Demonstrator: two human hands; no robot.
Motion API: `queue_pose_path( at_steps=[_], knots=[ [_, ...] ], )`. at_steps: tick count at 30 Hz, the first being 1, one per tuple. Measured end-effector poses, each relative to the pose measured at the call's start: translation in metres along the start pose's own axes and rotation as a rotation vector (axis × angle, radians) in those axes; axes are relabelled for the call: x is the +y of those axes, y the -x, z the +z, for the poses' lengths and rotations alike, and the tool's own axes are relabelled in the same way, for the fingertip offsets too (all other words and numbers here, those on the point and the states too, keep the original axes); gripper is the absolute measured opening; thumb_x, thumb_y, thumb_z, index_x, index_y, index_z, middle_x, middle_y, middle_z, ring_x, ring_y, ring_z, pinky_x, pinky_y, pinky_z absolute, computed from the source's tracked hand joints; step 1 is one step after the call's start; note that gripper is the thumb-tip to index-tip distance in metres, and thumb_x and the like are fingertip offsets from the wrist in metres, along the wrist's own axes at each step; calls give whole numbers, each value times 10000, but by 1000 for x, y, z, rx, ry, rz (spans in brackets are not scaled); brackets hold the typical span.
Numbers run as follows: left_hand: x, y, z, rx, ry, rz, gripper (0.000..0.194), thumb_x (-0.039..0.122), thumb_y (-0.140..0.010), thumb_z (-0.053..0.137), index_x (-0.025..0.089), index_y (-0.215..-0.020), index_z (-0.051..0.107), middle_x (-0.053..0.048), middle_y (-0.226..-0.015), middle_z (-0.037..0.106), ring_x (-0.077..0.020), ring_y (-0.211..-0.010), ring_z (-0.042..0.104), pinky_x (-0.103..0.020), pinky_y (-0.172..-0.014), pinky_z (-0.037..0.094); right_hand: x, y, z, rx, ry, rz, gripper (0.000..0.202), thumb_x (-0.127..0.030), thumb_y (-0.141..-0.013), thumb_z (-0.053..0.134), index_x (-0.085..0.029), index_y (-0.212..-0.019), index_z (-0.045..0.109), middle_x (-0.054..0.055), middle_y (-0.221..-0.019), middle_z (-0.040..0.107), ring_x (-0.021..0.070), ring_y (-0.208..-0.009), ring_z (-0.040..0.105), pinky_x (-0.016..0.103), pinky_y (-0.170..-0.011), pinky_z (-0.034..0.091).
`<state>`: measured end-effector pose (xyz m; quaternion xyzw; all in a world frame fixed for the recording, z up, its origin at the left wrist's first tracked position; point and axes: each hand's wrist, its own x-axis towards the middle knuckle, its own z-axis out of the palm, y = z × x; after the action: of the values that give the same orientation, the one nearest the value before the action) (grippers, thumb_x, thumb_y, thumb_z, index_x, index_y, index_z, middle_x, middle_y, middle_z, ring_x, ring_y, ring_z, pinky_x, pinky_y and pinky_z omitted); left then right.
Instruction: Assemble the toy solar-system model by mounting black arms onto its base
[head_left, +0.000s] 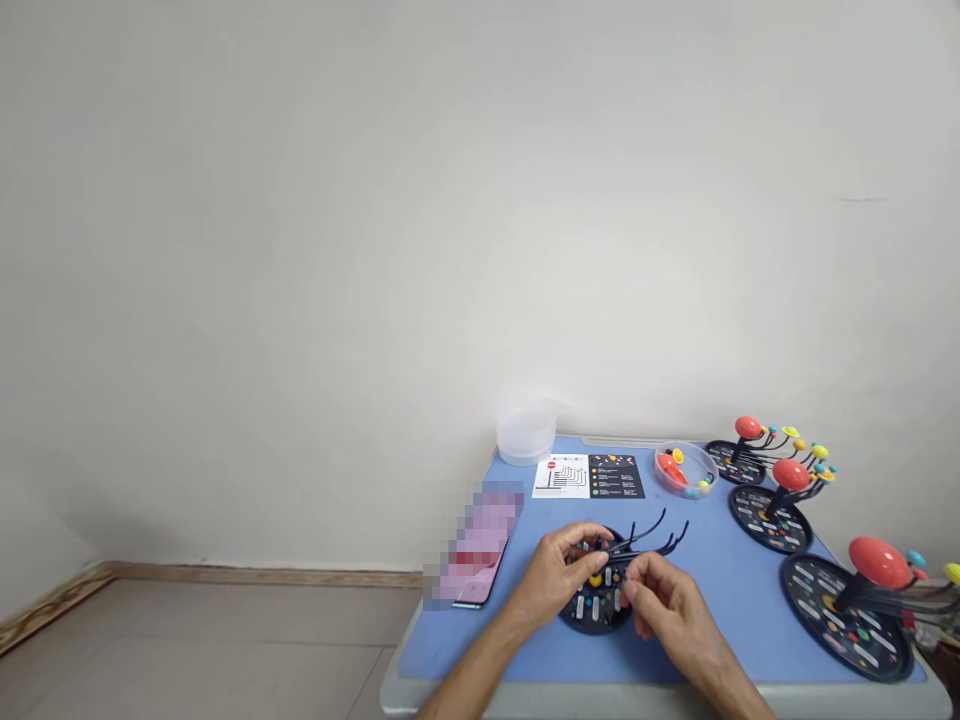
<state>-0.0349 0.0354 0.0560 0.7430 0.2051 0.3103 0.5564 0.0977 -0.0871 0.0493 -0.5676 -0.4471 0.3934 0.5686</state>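
A round black solar system model base (596, 612), printed with small labels and coloured dots, lies on the table in front of me. Several thin black curved arms (660, 540) reach out to the right from its middle. My left hand (556, 578) has thumb and fingers closed around the inner end of these arms, over the base. At the base's right edge, my right hand (670, 605) is pinched together. Whatever sits between those fingertips is too small or hidden to name.
Three assembled planet models with red balls (877, 562) stand along the right side. Behind my hands are an instruction sheet (561, 477), a transparent dish (712, 465) of coloured parts and a transparent tub (525, 436). A phone (484, 550) lies left on the blue table (517, 640). A wall is behind.
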Motion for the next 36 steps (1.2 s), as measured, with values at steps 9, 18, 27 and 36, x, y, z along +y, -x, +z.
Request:
queue_pose_path(
  at_steps=[9,18,27,36],
  knots=[
    [8,2,-6,35,-21,74,275,334,-772,636,191,-997,703,-72,-1041,680,-221,-962,627,-307,-822,506,1,2,6,73,-275,50,396,-545,-778,695,-158,-737,628,1,-650,615,81,-509,463,205,-507,377],
    [26,22,5,209,-196,90,311,393,-871,536,188,-658,632,-4,-637,608,-141,-611,539,-222,-569,418,1,7,8,34,-522,162,373,-498,-693,797,-148,-730,673,24,-731,662,58,-508,468,168,-462,367],
    [24,28,27,86,-84,-24,381,462,-855,542,184,-596,578,-13,-552,607,-134,-536,520,-231,-541,408,6,15,13,53,-396,108,428,-572,-695,761,-154,-731,674,18,-693,653,63,-470,489,181,-446,380],
    [34,23,29,149,-80,-55,454,580,-806,562,199,-564,508,19,-525,526,-112,-500,429,-223,-494,337,15,25,-3,235,-58,-102,348,-545,-738,725,-212,-842,731,35,-749,667,169,-642,574,270,-621,499]
  ],
)
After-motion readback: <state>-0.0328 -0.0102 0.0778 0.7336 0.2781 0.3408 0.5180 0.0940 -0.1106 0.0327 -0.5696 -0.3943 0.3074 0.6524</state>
